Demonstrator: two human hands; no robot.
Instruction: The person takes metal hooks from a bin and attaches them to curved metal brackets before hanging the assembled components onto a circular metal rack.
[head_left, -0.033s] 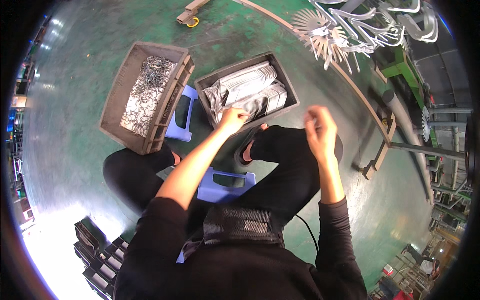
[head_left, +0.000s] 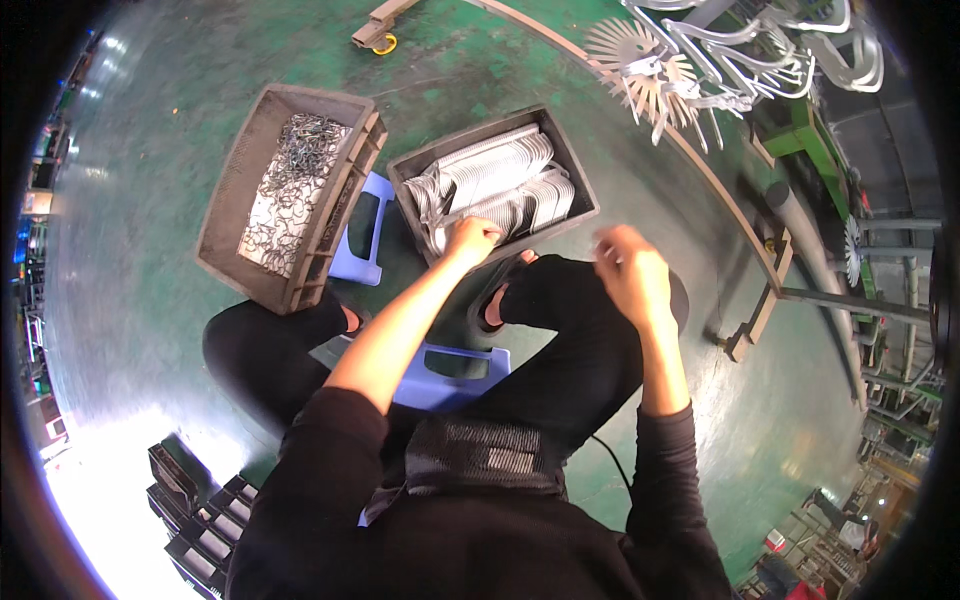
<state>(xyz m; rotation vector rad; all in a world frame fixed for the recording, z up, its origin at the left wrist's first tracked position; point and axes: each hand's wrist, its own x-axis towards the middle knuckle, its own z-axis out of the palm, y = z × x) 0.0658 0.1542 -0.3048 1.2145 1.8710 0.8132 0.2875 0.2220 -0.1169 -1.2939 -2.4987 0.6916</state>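
Here, in the head view, the left hand [head_left: 473,241] is curled at the grey bin's [head_left: 550,229] near edge, where silver parts [head_left: 500,163] are stacked; the right hand [head_left: 633,277], blurred and half-curled, is raised near the knee [head_left: 679,301]. Whether anything is gripped cannot be told.

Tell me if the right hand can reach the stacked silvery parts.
Probably yes: the right hand is to the right of the open-topped crate, and nothing visible blocks its way to the stacked silvery parts; the left hand covers only the near side.
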